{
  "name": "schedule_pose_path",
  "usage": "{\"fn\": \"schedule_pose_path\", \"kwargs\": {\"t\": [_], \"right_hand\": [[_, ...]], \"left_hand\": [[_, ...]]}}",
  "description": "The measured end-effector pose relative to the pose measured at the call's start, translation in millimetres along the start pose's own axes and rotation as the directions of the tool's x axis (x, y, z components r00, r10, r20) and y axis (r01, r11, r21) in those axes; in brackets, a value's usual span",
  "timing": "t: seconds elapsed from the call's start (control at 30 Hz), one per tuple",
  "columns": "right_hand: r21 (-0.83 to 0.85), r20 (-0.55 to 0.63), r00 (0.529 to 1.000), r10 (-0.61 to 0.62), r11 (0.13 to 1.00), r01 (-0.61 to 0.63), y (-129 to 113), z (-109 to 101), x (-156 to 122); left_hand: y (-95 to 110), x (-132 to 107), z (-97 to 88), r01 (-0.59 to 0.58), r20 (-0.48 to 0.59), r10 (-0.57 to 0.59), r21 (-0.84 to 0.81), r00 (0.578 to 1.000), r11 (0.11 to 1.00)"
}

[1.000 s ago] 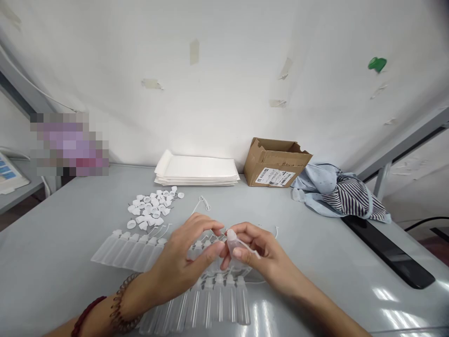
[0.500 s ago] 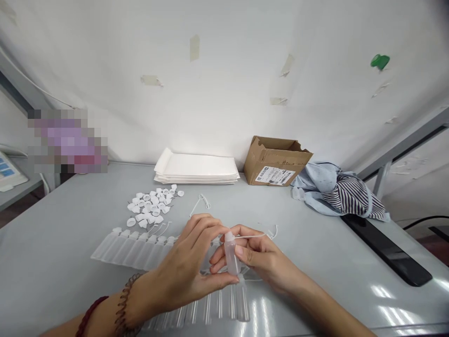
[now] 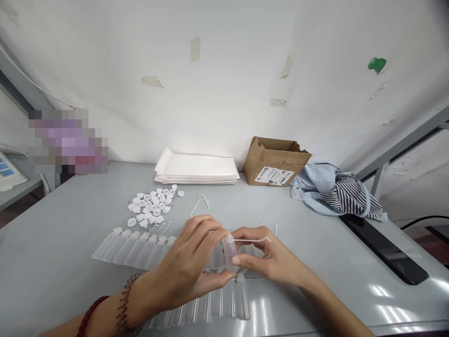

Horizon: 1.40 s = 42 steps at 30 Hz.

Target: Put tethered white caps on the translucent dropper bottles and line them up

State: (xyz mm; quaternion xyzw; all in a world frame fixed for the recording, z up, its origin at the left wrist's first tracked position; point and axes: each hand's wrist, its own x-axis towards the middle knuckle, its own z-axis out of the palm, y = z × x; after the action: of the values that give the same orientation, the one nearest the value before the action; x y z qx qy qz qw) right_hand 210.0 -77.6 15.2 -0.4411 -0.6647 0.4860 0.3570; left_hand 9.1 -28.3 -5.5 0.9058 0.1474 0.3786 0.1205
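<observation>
A small translucent squeeze bottle (image 3: 229,255) is held upright above the table, a thin white bent tube (image 3: 251,240) sticking out rightward from its top. My left hand (image 3: 191,260) pinches it end to end, fingertips on the top and thumb at the base. From the right side, my right hand (image 3: 268,255) grips the bottle's body, thumb in front and the other fingers partly hidden behind. Under and beside my hands lie two rows of similar bottles, a back row (image 3: 128,248) and a front row (image 3: 196,309), both partly covered by my hands.
A pile of white caps (image 3: 150,206) lies at left, with a loose white tube (image 3: 200,204) beyond my hands. Along the wall stand a stack of white envelopes (image 3: 196,167) and an open cardboard box (image 3: 275,164). Bundled cloth (image 3: 336,189) and a long black object (image 3: 386,250) are at right.
The fingers of my right hand that showed left of the bottle have drawn back behind it. The bottle and its tube have shifted slightly. My left hand keeps its hold.
</observation>
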Motion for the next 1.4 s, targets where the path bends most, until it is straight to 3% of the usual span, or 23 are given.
{"fn": "schedule_pose_path", "kwargs": {"t": [0.17, 0.57, 0.87, 1.17, 1.4], "right_hand": [[-0.111, -0.105, 0.990, -0.099, 0.990, 0.087, -3.4, -15.1, -4.5], [-0.351, -0.089, 0.974, -0.209, 0.921, 0.165, -1.8, -12.2, -9.5], [-0.538, -0.070, 0.958, -0.277, 0.820, 0.197, -2.4, -13.0, -15.0], [-0.572, 0.064, 0.964, -0.259, 0.782, 0.248, -11.8, -22.0, -20.7], [-0.592, 0.103, 0.984, -0.143, 0.787, 0.176, -11.0, -30.6, -21.8]], "left_hand": [[-2.5, -1.2, -2.4, -0.015, 0.036, 0.013, 0.057, 0.999, 0.998], [0.8, -4.4, 4.9, -0.010, 0.097, 0.006, 0.041, 0.995, 0.999], [7.1, -1.6, 7.3, 0.010, 0.133, -0.014, 0.033, 0.991, 0.999], [12.1, 12.3, -5.1, -0.050, 0.351, 0.025, 0.063, 0.936, 0.997], [22.6, 16.8, 10.0, 0.103, 0.401, -0.115, 0.052, 0.909, 0.993]]}}
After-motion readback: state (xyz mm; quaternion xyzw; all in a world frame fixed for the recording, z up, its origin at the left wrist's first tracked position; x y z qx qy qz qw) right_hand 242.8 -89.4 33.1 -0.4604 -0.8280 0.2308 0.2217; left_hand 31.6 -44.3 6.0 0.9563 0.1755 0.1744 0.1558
